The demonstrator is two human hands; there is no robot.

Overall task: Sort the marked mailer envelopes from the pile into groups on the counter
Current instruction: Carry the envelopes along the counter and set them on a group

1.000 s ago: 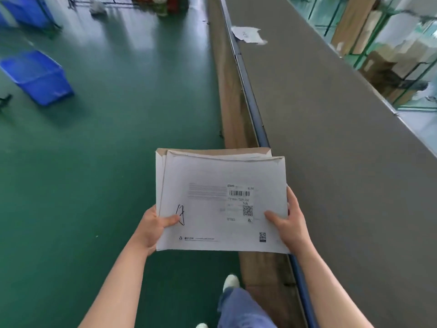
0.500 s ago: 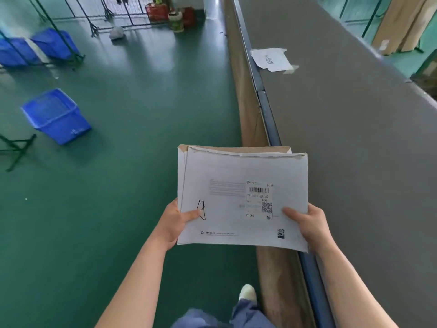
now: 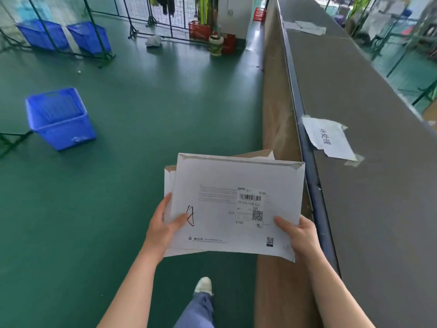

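From the head camera, a blue plastic crate stands on the green floor to the left; what it holds cannot be made out. Two more blue bins sit behind a green rack frame farther off. On the right runs the long grey table, with a taped paper label near its edge. The stack of white mailer envelopes is held over the floor, beside the table. The left hand pinches its left edge, thumb beside a pen mark; the right hand pinches the lower right corner.

Bright, even light; floor glare; edges bowed, perhaps slightly soft.
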